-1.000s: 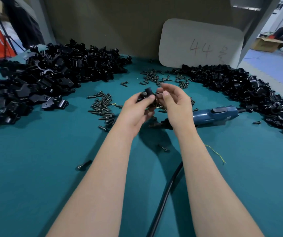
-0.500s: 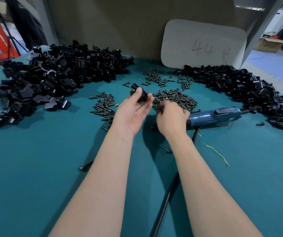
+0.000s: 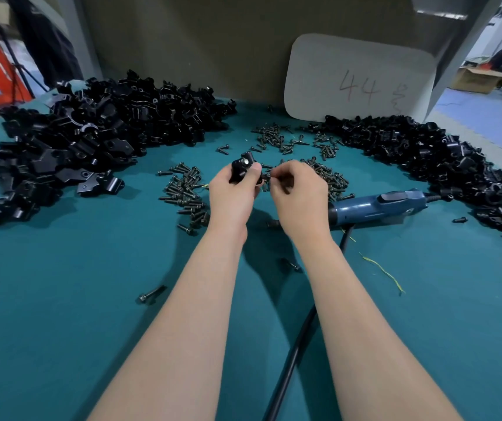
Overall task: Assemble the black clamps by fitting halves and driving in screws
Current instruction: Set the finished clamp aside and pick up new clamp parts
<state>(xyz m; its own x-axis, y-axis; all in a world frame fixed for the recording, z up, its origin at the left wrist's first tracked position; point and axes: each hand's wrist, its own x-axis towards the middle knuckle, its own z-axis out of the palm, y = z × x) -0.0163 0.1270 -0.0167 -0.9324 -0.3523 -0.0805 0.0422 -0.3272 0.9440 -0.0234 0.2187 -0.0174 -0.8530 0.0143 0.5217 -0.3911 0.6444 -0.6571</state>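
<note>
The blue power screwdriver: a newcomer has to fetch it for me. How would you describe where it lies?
Find the white card marked 44 at the back of the teal table. Follow the right-hand heap of black clamps forward to the right hand. Beside it lies the screwdriver, the only blue thing among black parts, trailing a black cable.

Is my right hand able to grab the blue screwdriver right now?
Probably, for reach: the blue screwdriver lies uncovered just beside the right hand. But it pinches a screw at the clamp in the left hand, so that goes first.
</note>
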